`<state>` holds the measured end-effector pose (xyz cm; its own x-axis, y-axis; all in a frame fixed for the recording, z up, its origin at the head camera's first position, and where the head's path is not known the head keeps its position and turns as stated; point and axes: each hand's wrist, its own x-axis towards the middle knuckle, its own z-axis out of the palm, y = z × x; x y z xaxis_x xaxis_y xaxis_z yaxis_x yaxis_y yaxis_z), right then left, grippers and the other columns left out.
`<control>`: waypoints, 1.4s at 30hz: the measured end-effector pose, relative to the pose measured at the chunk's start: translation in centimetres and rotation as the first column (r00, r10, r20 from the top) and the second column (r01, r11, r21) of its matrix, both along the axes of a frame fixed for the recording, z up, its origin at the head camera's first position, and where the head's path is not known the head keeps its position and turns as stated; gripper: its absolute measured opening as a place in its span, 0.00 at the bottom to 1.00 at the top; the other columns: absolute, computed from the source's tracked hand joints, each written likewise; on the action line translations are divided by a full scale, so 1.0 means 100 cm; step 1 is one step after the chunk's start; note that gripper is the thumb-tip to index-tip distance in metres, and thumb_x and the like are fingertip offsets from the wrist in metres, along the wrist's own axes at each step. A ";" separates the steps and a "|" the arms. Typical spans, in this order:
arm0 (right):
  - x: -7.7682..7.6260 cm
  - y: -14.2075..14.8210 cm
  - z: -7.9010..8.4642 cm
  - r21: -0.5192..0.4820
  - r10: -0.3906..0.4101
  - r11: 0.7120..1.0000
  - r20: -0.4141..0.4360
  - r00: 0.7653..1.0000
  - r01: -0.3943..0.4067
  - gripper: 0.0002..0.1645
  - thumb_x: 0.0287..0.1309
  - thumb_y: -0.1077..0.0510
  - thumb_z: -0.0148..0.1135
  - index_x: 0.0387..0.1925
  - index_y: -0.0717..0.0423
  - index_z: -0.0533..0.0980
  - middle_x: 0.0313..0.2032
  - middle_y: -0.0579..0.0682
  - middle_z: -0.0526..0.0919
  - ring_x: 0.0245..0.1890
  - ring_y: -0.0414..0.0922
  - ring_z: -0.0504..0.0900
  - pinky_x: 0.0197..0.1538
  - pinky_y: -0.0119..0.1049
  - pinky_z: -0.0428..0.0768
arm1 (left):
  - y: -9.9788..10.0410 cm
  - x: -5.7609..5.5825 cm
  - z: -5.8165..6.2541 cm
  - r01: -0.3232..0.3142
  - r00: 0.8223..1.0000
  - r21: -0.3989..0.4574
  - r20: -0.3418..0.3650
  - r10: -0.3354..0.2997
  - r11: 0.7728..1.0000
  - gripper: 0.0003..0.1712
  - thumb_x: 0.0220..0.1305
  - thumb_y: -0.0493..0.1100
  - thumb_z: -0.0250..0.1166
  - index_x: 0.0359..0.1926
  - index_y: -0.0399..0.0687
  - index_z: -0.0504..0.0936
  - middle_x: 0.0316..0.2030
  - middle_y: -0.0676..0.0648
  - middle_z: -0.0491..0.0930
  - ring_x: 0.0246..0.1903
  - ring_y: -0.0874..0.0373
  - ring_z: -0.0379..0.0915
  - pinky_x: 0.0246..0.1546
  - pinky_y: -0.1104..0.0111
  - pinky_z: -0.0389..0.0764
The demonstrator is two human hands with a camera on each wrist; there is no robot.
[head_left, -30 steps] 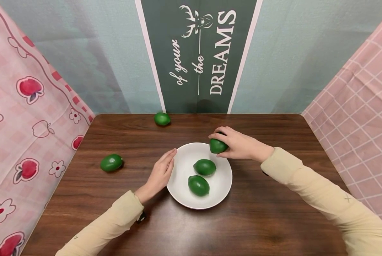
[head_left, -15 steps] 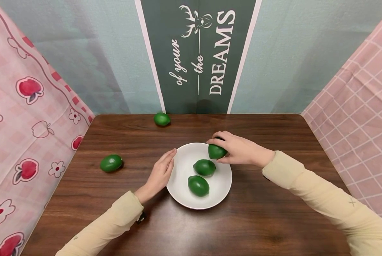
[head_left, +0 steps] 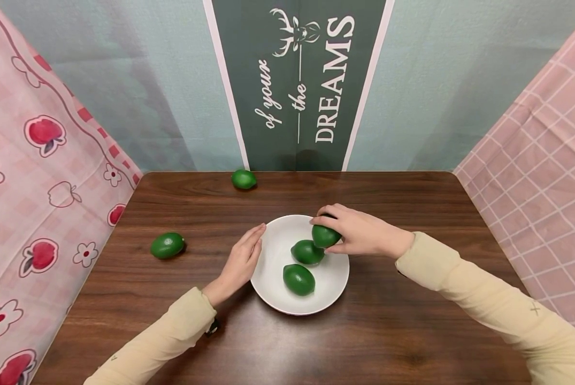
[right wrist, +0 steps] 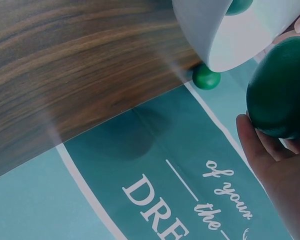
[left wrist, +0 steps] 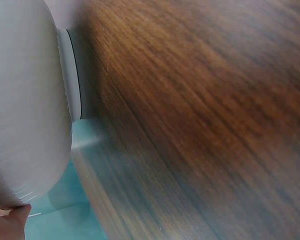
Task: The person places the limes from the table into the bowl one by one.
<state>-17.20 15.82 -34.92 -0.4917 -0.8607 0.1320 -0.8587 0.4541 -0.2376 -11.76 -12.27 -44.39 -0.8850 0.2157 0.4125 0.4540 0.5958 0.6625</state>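
Note:
My right hand [head_left: 357, 230] grips a green lime [head_left: 324, 236] over the right part of a white bowl [head_left: 271, 294]. In the right wrist view the fingers curl round this lime [right wrist: 280, 90], close by the bowl's rim. Two more limes lie inside the bowl: one [head_left: 306, 252] partly overlapped by the held lime, the other [head_left: 299, 279] nearer the front. My left hand [head_left: 241, 256] rests with straight fingers against the bowl's left side. The left wrist view shows the bowl's outer wall [left wrist: 30, 100] and a fingertip [left wrist: 20, 214] at its rim.
One lime [head_left: 168, 245] lies on the wooden table [head_left: 388, 331] left of the bowl. Another lime [head_left: 244, 179] sits at the table's back edge. A blue-green cloth [head_left: 171, 80] hangs behind, with pink patterned cloths [head_left: 547, 144] along both sides.
My right hand has carried its lime forward-to-near and slightly left, from the bowl's back right rim to over the inside. The left hand and the other limes stay put.

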 end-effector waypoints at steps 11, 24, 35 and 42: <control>0.010 -0.003 -0.001 0.023 0.022 1.000 0.012 1.000 -0.022 0.33 0.44 0.48 0.70 0.53 0.50 0.70 0.49 0.48 0.71 0.46 0.44 0.70 0.47 0.37 0.76 | -0.001 0.001 0.000 -0.004 1.000 0.000 0.006 0.004 1.000 0.19 0.66 0.34 0.48 0.57 0.34 0.71 0.57 0.41 0.71 0.58 0.51 0.66 0.59 0.63 0.66; 0.020 -0.007 -0.006 0.039 0.044 0.998 0.020 0.999 -0.045 0.34 0.42 0.47 0.71 0.53 0.53 0.71 0.48 0.48 0.71 0.46 0.45 0.70 0.48 0.38 0.76 | 0.000 0.000 -0.001 0.003 1.000 0.005 -0.024 -0.003 1.000 0.19 0.65 0.32 0.49 0.56 0.32 0.71 0.56 0.37 0.71 0.57 0.49 0.67 0.58 0.61 0.67; 0.025 -0.010 -0.015 0.054 0.068 0.996 0.035 0.997 -0.070 0.35 0.42 0.48 0.71 0.53 0.53 0.71 0.48 0.48 0.71 0.46 0.45 0.71 0.49 0.38 0.75 | 0.000 0.000 0.001 0.003 1.000 0.013 -0.014 -0.002 1.000 0.19 0.66 0.33 0.49 0.56 0.33 0.72 0.57 0.40 0.71 0.57 0.49 0.66 0.58 0.62 0.66; 0.029 -0.013 -0.018 0.083 0.073 0.994 0.031 0.997 -0.076 0.34 0.42 0.48 0.71 0.52 0.54 0.72 0.46 0.49 0.72 0.46 0.46 0.72 0.50 0.38 0.75 | 0.000 0.000 0.001 0.001 1.000 0.012 -0.009 -0.001 1.000 0.19 0.66 0.33 0.49 0.57 0.33 0.72 0.57 0.40 0.71 0.57 0.49 0.66 0.58 0.62 0.66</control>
